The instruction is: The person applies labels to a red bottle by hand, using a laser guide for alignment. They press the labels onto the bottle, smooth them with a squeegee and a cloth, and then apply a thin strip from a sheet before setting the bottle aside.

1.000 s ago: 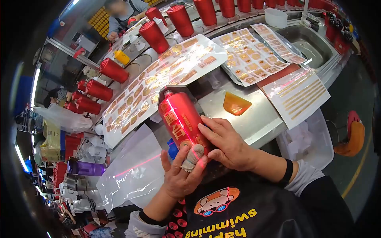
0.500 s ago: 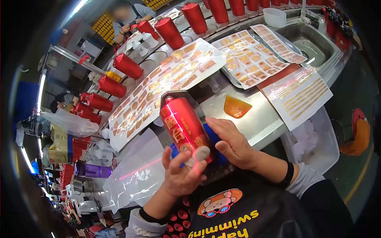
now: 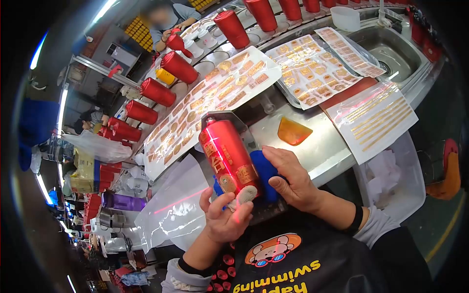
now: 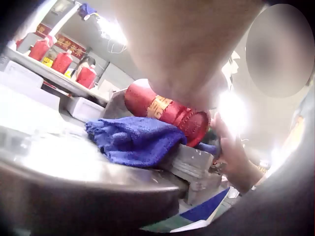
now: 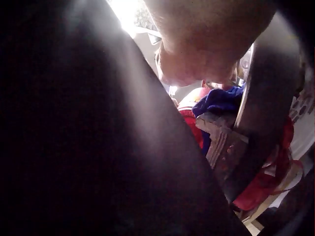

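Though golden, lettering (image 3: 214, 157) on red bottle (image 3: 228, 146) blurry.

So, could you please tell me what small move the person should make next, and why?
I'd probably bring the right hand lightly against the red bottle to steady it: the left hand is at the bottle's near end, but the right is off it, with blue cloth showing between them.

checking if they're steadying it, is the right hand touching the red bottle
Apart. The head view shows it: blue cloth is visible in the gap between the right hand and the red bottle.
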{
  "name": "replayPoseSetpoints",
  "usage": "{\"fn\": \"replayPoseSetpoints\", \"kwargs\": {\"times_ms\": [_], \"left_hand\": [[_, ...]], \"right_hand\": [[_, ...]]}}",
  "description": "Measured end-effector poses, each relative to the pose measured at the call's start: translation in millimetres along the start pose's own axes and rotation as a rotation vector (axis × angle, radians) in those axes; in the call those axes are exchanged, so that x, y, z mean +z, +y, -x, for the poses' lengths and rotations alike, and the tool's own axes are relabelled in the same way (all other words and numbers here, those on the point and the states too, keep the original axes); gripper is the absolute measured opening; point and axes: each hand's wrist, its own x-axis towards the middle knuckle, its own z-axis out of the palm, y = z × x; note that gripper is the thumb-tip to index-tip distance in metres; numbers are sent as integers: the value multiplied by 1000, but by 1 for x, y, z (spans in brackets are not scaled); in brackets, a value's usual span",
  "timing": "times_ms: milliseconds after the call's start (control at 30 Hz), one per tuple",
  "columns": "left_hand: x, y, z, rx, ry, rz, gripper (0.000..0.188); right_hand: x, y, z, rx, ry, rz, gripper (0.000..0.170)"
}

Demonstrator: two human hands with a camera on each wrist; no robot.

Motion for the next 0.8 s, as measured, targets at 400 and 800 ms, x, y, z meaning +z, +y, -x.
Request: {"fn": "replayPoseSetpoints", "kwargs": {"times_ms": [400, 800], "left_hand": [[8, 1, -24, -60, -105, -226, 55], [-11, 33, -4, -365, 48, -256, 49]], "right_hand": [[2, 8, 4, -33, 1, -33, 53], [-2, 4, 1, 132, -81, -167, 55]]}}
